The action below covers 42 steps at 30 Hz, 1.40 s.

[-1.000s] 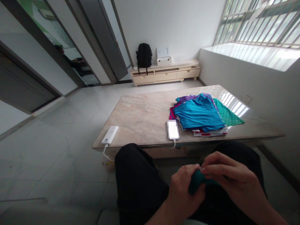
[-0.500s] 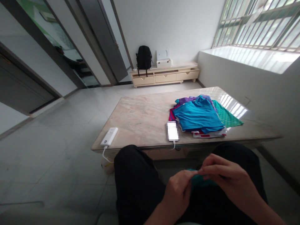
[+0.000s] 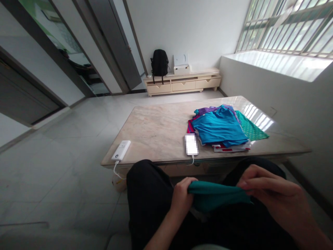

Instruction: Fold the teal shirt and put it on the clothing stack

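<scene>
A teal cloth (image 3: 215, 197) stretches between my two hands above my lap, its upper edge drawn nearly straight and the rest hanging down. My left hand (image 3: 183, 194) is closed around its left end. At the other end, my right hand (image 3: 270, 189) pinches the edge between thumb and fingers. What kind of garment the cloth is, I cannot tell. Beyond my knees, a pile of folded clothes (image 3: 221, 128) lies on the marble-topped table (image 3: 156, 135), a blue piece on top and a green patterned piece sticking out at the right.
A phone (image 3: 191, 144) with a cable lies at the table's near edge, left of the pile. A white power bank (image 3: 121, 150) with its own cable sits at the near left corner. Against the far wall, a low cabinet (image 3: 183, 85) bears a black backpack (image 3: 159, 63) and a white box (image 3: 181, 69).
My hands have moved apart, the left one leftward and the right one rightward. The teal cloth, bunched between them before, is now spread out and more of it shows.
</scene>
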{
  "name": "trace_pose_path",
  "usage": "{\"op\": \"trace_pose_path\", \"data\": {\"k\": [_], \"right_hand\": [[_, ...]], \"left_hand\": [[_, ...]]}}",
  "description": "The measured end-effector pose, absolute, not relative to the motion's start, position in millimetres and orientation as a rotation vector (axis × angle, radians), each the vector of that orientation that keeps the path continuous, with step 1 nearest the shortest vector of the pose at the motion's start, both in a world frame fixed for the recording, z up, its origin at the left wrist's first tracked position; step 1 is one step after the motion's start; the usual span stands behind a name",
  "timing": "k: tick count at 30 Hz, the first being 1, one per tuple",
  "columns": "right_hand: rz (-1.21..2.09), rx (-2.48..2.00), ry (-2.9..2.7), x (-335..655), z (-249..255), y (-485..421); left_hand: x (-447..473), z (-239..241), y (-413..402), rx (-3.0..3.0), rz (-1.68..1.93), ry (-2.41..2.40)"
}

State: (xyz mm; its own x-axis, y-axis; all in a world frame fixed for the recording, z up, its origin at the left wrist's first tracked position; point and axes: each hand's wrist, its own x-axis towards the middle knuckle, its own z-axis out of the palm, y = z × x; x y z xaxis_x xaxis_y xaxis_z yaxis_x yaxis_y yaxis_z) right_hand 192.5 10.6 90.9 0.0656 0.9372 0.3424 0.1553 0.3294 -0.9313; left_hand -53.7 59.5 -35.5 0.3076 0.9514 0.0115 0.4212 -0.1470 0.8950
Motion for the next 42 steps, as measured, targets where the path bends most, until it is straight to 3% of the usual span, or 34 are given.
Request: {"op": "trace_pose_path", "data": {"k": [13, 26, 34, 42], "right_hand": [[0.296, -1.562, -1.396, 259.8, 81.6, 20.5], [0.367, -1.458, -1.596, 248.2, 68.5, 24.9], [0.865, -1.246, -2.264, 183.1, 70.7, 24.7], [0.793, -1.282, -2.293, 157.6, 46.8, 27.6]], "left_hand": [[-78.5, 0.4, 53.5, 1.924, 0.885, 1.18], [-75.0, 30.1, 43.3, 1.634, 0.672, 1.125], [-68.8, 59.0, 36.8, 1.639, 0.517, 1.063], [-63.2, 41.8, 32.8, 1.677, 0.519, 1.096]]}}
